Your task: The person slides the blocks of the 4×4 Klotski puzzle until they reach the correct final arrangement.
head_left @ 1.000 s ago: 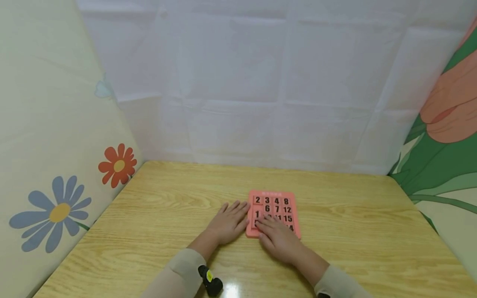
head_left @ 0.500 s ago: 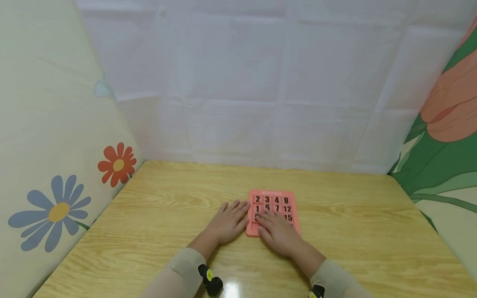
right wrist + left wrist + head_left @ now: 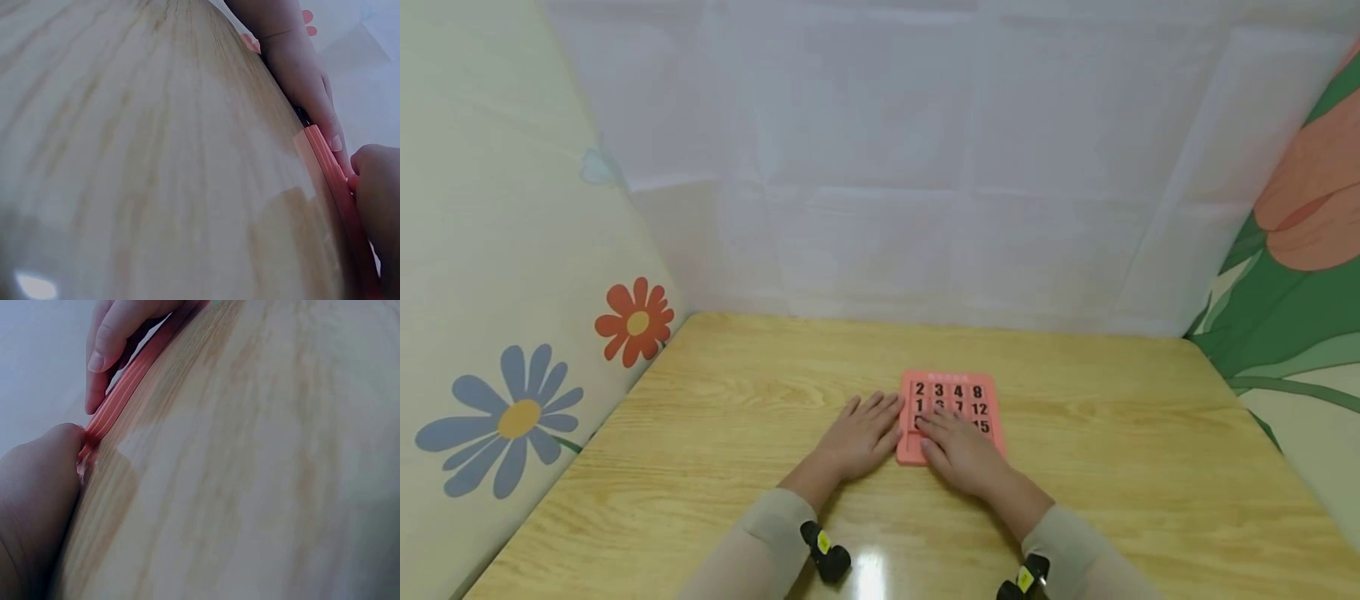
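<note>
A pink number slide puzzle (image 3: 991, 379) lies flat on the wooden table, with black-numbered tiles in rows. Along its left edge rests my left hand (image 3: 859, 435), fingers extended and fingertips at the frame. My right hand (image 3: 964, 454) lies over the lower rows, its straight fingers on the tiles near the 5 tile (image 3: 918, 423) and hiding several numbers. Bare pink floor shows in the bottom left corner of the grid. In the right wrist view, my left thumb (image 3: 334, 142) touches the puzzle's side. The left wrist view has the right fingers (image 3: 112, 340) over the puzzle's edge.
The wooden table (image 3: 1120, 450) extends around the puzzle. Behind it hangs a white cloth (image 3: 865, 167), with flower-printed panels at both sides. Black wrist cameras (image 3: 827, 554) sit on the sleeves.
The 1 and 5 tiles slid up one row in the left column, with my right hand moving slightly forward. My left hand stayed at the edge. The head view has tilted slightly down.
</note>
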Demonstrator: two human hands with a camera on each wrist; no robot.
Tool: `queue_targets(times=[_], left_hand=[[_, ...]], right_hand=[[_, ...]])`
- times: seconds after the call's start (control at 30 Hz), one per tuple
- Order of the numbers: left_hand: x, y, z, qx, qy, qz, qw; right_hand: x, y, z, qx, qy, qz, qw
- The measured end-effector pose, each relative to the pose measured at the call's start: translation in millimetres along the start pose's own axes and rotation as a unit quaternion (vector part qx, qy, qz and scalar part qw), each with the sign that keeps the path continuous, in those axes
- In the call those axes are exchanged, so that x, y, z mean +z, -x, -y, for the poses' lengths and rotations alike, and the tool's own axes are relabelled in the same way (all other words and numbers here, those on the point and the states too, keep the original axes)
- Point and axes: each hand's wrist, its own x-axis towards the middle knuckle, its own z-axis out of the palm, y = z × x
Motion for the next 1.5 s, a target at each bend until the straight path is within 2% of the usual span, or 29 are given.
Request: queue_targets(times=[0.4,0.9,1.2,1.5], left_hand=[[-0.7,0.9,-0.9,-0.001,0.012,0.004,0.9999],[-2.5,0.5,-1.6,-0.002,0.003,0.008,1.0],[1.5,0.3,-0.4,-0.002,0.003,0.006,1.0],[1.6,-1.0,0.0,0.002,-0.006,0.003,1.0]], right_hand=[[-1,9.6,-5,0.003,-0.001,-0.025,0.9997],[-9,54.5,-32,0.04,-0.016,-0.061,0.9972],[-14,74.5,-37,0.076,-0.024,-0.053,0.9954],[-14,83.3,-40,0.079,-0.023,-0.054,0.9952]])
